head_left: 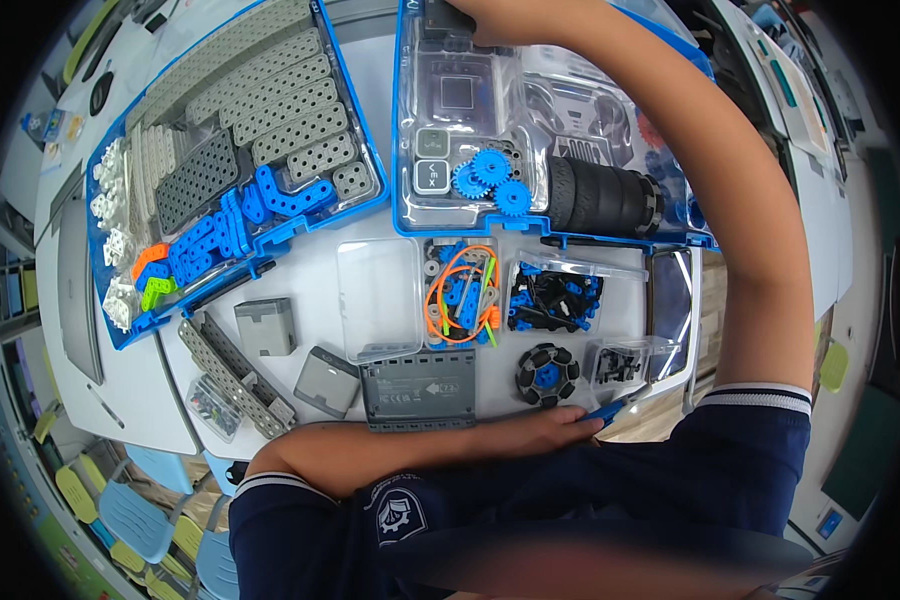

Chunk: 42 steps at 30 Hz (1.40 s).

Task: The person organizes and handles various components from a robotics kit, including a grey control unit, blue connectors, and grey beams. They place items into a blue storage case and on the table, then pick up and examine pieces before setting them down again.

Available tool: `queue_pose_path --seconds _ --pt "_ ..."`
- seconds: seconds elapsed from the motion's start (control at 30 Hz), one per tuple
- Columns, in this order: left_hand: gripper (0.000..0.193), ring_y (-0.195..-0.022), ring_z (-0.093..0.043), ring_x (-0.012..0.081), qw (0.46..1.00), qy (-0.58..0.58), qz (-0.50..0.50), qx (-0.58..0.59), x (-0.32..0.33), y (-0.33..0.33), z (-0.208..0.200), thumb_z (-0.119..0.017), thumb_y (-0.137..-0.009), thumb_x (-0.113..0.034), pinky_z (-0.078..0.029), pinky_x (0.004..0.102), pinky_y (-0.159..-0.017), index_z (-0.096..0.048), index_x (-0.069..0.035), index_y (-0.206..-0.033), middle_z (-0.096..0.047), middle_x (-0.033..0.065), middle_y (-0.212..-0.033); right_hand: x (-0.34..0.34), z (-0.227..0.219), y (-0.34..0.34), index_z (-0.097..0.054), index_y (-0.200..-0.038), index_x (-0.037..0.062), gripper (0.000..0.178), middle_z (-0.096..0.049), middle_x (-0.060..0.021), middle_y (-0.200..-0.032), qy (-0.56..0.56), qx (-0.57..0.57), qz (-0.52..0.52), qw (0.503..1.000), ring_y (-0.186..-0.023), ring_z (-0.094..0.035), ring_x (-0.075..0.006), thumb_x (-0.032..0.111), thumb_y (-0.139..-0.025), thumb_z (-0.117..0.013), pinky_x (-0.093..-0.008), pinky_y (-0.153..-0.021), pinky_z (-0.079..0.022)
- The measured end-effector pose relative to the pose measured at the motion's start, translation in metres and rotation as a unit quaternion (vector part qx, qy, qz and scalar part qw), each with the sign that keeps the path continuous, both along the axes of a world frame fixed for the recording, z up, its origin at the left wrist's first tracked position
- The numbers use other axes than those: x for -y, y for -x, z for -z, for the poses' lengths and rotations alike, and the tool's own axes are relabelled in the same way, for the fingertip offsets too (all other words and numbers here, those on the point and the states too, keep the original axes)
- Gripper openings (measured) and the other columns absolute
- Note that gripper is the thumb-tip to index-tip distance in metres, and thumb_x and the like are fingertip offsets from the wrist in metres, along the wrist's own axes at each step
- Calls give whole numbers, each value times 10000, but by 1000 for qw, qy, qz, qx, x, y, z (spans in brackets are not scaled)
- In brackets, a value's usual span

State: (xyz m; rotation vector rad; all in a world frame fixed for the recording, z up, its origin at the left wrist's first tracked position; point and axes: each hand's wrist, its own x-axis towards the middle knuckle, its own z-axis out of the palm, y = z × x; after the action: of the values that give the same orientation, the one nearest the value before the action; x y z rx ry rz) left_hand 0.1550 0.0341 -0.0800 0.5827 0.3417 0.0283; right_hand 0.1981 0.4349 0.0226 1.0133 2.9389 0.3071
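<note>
My left arm lies across the table's near edge. My left hand is closed around a slim blue object with a greyish end, whose kind I cannot make out. Just beyond that hand sits a black omni wheel with a blue hub. A dark grey electronic module lies flat beside my left forearm. My right arm stretches far forward over the right-hand blue case. At its far left corner is my right hand, near a dark piece; the picture's top edge cuts off the fingers.
The left blue case holds grey perforated beams and blue connectors. Blue gears and black tyres fill the other case. Between them and me stand small-parts boxes, grey blocks and long grey beams.
</note>
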Motion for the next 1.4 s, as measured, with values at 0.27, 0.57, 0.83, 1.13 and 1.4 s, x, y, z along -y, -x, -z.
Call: queue_pose_path --seconds 0.27,0.57,0.83,1.13,1.4 --pt "487 -909 -558 27 999 19 -22 40 -2 1 -2 -480 -1085 -510 -473 192 -769 -593 -52 -1204 -642 -10 -1055 -3 -8 19 -745 -910 33 189 -747 -192 -1004 32 147 60 987 -1048 -706 -346 98 -733 -736 -615 -994 -445" --pt "513 -1145 -556 85 1000 -19 18 11 -5 -2 -5 -419 -1113 -466 -398 251 -1032 -562 5 -1257 -720 85 -1197 -15 -18 9 -719 -941 24 332 -739 -175 -987 81 151 49 984 -1028 -698 -354 205 -683 -824 -660 -1094 -347" --pt "521 -1042 -601 89 992 -113 28 -41 3 -20 13 -458 -1097 -477 -458 248 -925 -575 8 -1247 -731 84 -1169 -5 -49 -13 -704 -1009 -14 288 -735 -184 -820 133 -100 45 985 -778 -704 -363 100 -745 -715 -454 -769 -555" --pt "515 -1040 -589 80 990 -128 29 -51 2 -15 8 -469 -1089 -495 -447 240 -916 -599 -10 -1203 -735 67 -1155 -3 -37 -3 -729 -959 3 234 -740 -202 -916 97 48 20 994 -913 -711 -364 128 -762 -757 -462 -832 -554" --pt "529 -992 -576 70 990 -136 20 -42 1 -14 7 -473 -1084 -515 -447 232 -907 -608 -20 -1210 -730 40 -1148 3 -35 -3 -701 -939 8 256 -719 -206 -915 27 81 -1 996 -910 -685 -396 169 -749 -760 -462 -815 -541"
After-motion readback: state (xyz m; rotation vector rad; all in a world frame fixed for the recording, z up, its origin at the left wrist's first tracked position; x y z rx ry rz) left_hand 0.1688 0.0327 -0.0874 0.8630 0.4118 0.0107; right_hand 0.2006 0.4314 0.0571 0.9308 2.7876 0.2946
